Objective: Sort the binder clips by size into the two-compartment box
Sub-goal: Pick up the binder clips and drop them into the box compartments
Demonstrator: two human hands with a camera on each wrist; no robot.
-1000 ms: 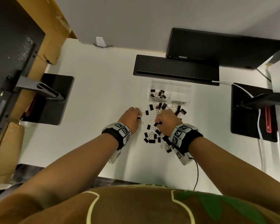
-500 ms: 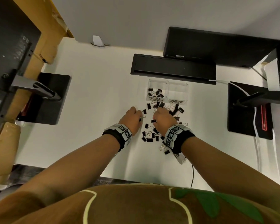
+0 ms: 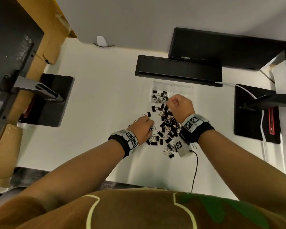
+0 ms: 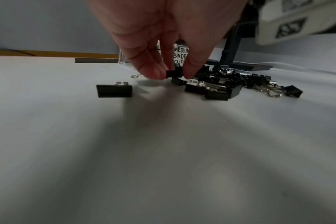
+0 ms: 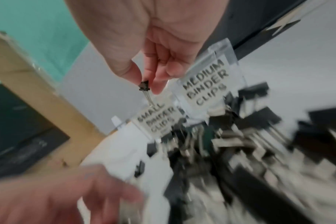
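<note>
Right hand has risen from the pile, pinching a small clip above the box; left hand pinches another clip; we judge a drop imminent.

Bare table left of clip pile, black bar behind clear box

In the right wrist view the pile of binder clips below the clear box smears into streaks, so single clips and their sizes cannot be told apart. The label on the box's small compartment is only half legible. The left hand, near the pile, is a blur cut off by the frame's lower edge. From the head camera, the right hand covers part of the box's front labels.
</note>
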